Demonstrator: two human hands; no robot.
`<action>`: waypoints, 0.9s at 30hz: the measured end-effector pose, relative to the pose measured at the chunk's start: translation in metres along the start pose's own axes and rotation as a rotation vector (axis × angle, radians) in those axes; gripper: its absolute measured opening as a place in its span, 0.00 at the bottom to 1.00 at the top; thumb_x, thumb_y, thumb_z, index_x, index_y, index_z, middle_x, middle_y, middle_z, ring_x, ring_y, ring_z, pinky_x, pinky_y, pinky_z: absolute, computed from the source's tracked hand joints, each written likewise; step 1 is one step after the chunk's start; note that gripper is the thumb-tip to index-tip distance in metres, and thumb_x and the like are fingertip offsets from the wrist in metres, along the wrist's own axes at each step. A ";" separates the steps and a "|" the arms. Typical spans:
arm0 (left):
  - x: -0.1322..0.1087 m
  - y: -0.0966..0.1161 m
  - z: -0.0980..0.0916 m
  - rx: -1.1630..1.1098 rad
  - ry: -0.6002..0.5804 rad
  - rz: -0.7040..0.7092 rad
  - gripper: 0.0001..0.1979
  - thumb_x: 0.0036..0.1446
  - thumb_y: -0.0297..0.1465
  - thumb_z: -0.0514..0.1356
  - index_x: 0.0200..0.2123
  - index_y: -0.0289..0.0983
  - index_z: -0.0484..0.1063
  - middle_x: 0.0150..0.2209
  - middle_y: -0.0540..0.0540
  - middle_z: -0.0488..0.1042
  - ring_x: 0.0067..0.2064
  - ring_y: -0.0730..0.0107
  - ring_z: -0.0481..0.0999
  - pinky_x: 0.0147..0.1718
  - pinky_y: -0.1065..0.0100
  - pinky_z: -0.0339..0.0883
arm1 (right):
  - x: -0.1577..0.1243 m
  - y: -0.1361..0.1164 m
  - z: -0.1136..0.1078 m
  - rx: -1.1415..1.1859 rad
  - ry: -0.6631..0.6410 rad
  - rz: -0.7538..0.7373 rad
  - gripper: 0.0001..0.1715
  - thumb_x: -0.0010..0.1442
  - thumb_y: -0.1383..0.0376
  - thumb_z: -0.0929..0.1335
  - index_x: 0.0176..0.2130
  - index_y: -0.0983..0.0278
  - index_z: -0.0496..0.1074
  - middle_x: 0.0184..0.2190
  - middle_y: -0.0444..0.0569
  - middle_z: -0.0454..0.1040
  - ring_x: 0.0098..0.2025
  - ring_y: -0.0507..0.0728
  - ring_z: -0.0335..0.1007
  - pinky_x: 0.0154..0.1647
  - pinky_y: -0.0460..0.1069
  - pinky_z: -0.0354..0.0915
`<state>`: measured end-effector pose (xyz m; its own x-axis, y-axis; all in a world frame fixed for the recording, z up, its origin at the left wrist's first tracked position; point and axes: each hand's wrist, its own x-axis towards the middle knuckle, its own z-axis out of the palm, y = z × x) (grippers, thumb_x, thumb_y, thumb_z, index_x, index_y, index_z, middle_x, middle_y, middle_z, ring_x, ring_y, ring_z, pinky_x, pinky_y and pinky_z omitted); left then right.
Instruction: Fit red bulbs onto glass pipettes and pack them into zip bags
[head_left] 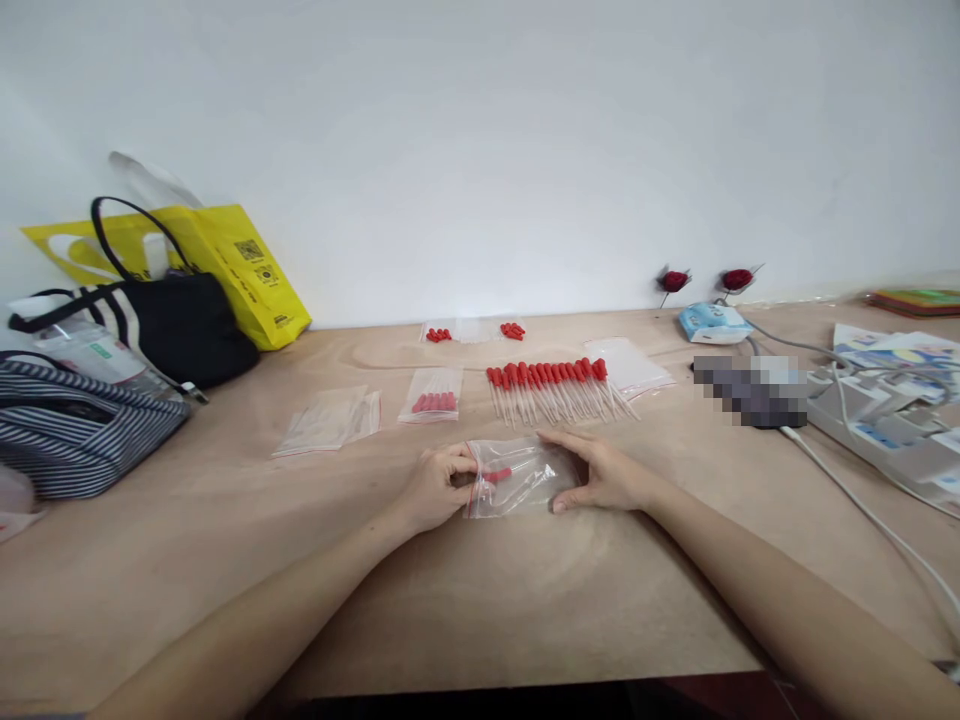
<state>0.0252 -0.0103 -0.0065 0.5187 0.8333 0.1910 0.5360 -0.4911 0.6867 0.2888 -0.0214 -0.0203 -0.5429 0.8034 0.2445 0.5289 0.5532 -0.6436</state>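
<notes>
A clear zip-lock bag (525,480) with a red piece (496,475) showing at its left end lies between my hands near the table's front. My left hand (442,487) pinches the bag's red-striped left edge between thumb and fingers. At the bag's right end, my right hand (600,478) curves around it, thumb and fingers spread apart. Just beyond stands a row of red-tipped white sticks (551,385) laid side by side. To its left is another clear bag (433,397) holding several red-tipped pieces. Flat empty-looking bags (330,420) lie further left.
At the back are small bags with red pieces (439,335). White sheets or bags (630,365) lie right of the row. Power strips (885,425) with cables, a blue tissue pack (714,323) and dark red flowers (673,281) are at right; a yellow bag (255,285) and striped pouch (82,425) at left.
</notes>
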 end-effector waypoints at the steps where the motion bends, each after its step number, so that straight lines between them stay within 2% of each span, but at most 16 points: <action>1: 0.000 0.001 0.001 0.003 -0.004 -0.003 0.09 0.47 0.36 0.61 0.32 0.42 0.78 0.25 0.49 0.69 0.29 0.71 0.67 0.28 0.73 0.60 | -0.001 0.002 -0.002 -0.001 0.002 0.004 0.51 0.40 0.48 0.72 0.58 0.59 0.54 0.56 0.55 0.59 0.56 0.63 0.56 0.55 0.60 0.55; 5: 0.000 0.000 0.003 -0.011 -0.014 -0.022 0.11 0.49 0.35 0.58 0.37 0.43 0.76 0.27 0.49 0.69 0.30 0.72 0.67 0.27 0.73 0.60 | -0.003 0.004 -0.004 0.001 0.007 0.008 0.50 0.40 0.49 0.72 0.57 0.60 0.55 0.57 0.55 0.58 0.56 0.62 0.56 0.56 0.59 0.54; 10: 0.001 0.001 0.004 -0.021 0.023 -0.102 0.11 0.48 0.37 0.59 0.35 0.43 0.77 0.30 0.49 0.70 0.28 0.73 0.66 0.26 0.73 0.58 | -0.002 0.001 -0.005 0.015 0.001 -0.008 0.49 0.40 0.49 0.72 0.57 0.59 0.55 0.56 0.54 0.59 0.56 0.63 0.56 0.55 0.60 0.55; 15: 0.004 0.000 0.005 0.043 0.049 -0.088 0.14 0.50 0.36 0.58 0.40 0.44 0.75 0.26 0.50 0.68 0.25 0.75 0.63 0.24 0.74 0.55 | -0.002 0.000 -0.005 -0.001 0.023 -0.003 0.48 0.40 0.49 0.72 0.57 0.59 0.56 0.56 0.54 0.59 0.56 0.63 0.55 0.56 0.60 0.54; 18: 0.002 -0.005 0.004 0.026 0.073 -0.097 0.14 0.48 0.36 0.59 0.38 0.41 0.75 0.21 0.52 0.65 0.22 0.76 0.60 0.21 0.74 0.52 | -0.003 0.000 -0.004 -0.008 0.020 -0.003 0.48 0.40 0.48 0.72 0.57 0.59 0.56 0.56 0.54 0.59 0.56 0.62 0.55 0.56 0.59 0.54; 21: 0.002 -0.012 -0.002 -0.101 0.126 -0.159 0.11 0.46 0.36 0.60 0.33 0.37 0.75 0.19 0.53 0.66 0.20 0.76 0.61 0.21 0.74 0.54 | -0.003 0.001 -0.005 -0.008 0.007 -0.001 0.49 0.40 0.48 0.71 0.57 0.60 0.56 0.56 0.54 0.59 0.56 0.62 0.55 0.56 0.59 0.54; 24: 0.015 -0.018 -0.015 -0.233 0.239 -0.195 0.08 0.42 0.34 0.60 0.27 0.36 0.71 0.24 0.50 0.70 0.24 0.74 0.66 0.25 0.73 0.60 | -0.003 0.000 -0.005 -0.006 -0.006 0.010 0.49 0.41 0.48 0.71 0.57 0.59 0.55 0.56 0.54 0.59 0.56 0.63 0.55 0.56 0.59 0.54; 25: 0.024 -0.020 -0.020 -0.231 0.287 -0.201 0.08 0.41 0.33 0.61 0.25 0.36 0.70 0.24 0.50 0.70 0.25 0.74 0.67 0.25 0.73 0.60 | -0.003 0.000 -0.005 -0.004 -0.010 0.012 0.49 0.41 0.48 0.71 0.57 0.59 0.55 0.56 0.54 0.59 0.56 0.63 0.56 0.56 0.60 0.54; 27: 0.048 -0.021 -0.026 -0.146 0.296 -0.265 0.08 0.40 0.34 0.61 0.24 0.36 0.69 0.21 0.51 0.69 0.23 0.75 0.66 0.24 0.74 0.58 | -0.003 0.001 -0.005 0.000 -0.013 0.012 0.49 0.41 0.48 0.71 0.57 0.59 0.55 0.56 0.54 0.59 0.56 0.63 0.55 0.55 0.60 0.55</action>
<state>0.0215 0.0462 0.0067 0.1506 0.9734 0.1725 0.5142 -0.2262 0.8273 0.2939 -0.0220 -0.0178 -0.5450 0.8071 0.2269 0.5358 0.5435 -0.6462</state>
